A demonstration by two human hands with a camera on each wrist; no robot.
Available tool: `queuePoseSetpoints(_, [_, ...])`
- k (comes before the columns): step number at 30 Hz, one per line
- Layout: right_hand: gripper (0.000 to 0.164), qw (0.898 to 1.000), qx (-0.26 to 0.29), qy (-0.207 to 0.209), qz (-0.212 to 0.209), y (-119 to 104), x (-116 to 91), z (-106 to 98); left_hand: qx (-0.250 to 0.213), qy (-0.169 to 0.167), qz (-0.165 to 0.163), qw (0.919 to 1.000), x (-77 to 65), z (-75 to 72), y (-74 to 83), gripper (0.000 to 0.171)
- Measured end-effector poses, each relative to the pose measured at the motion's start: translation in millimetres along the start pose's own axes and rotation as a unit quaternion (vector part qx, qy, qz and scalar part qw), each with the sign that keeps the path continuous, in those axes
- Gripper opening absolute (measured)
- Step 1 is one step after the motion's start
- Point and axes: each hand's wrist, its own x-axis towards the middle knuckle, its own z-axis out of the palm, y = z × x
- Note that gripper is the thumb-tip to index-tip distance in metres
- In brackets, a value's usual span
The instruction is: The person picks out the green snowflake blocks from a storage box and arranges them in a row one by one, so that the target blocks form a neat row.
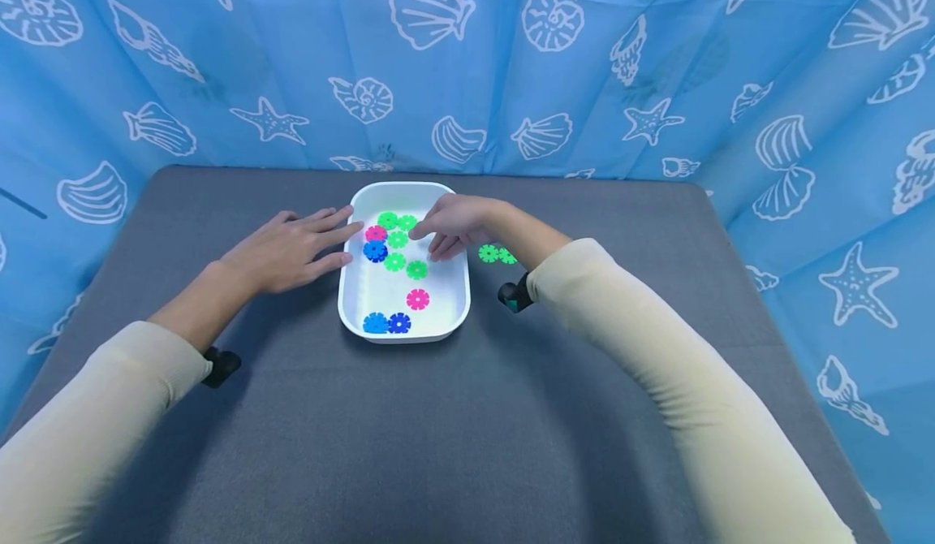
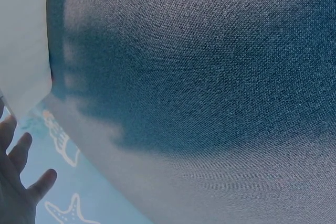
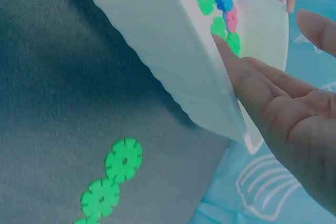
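A white tray (image 1: 387, 291) holds several notched plastic discs in green, pink and blue. My left hand (image 1: 281, 252) is spread at the tray's left side, its fingertips right at the rim. Reaching in over the right rim, my right hand (image 1: 456, 223) has its fingers low among the discs, close to a green disc (image 1: 398, 239). In the right wrist view the fingers stretch into the tray with the thumb apart, and no disc shows between them. A pink disc (image 1: 418, 299) lies nearer the front, beside a light blue disc (image 1: 376, 322) and a dark blue disc (image 1: 398, 323).
Right of the tray, linked green discs (image 3: 116, 163) lie in a row on the grey tabletop (image 1: 409, 430), partly behind my right forearm in the head view. A blue curtain (image 1: 497, 65) with white shell prints hangs behind the table and along its sides.
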Motion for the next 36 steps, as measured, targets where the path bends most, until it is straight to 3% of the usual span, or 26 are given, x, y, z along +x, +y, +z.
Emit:
queuePoseSetpoints(9, [0.052,0.999,-0.025,0.003,0.022,-1,10,11,0.002,0.001,0.001,1.0,0.7,1.2,-0.8,0.066])
queuePoseSetpoints(17, [0.053,0.999,-0.007,-0.002,0.031,0,18,19,0.0,0.004,0.003,1.0,0.2,1.2,-1.0,0.066])
queuePoseSetpoints(36, [0.047,0.999,0.0,-0.043,-0.002,-9,28,49,-0.001,0.003,0.006,1.0,-0.7,-1.3,-0.5,0.066])
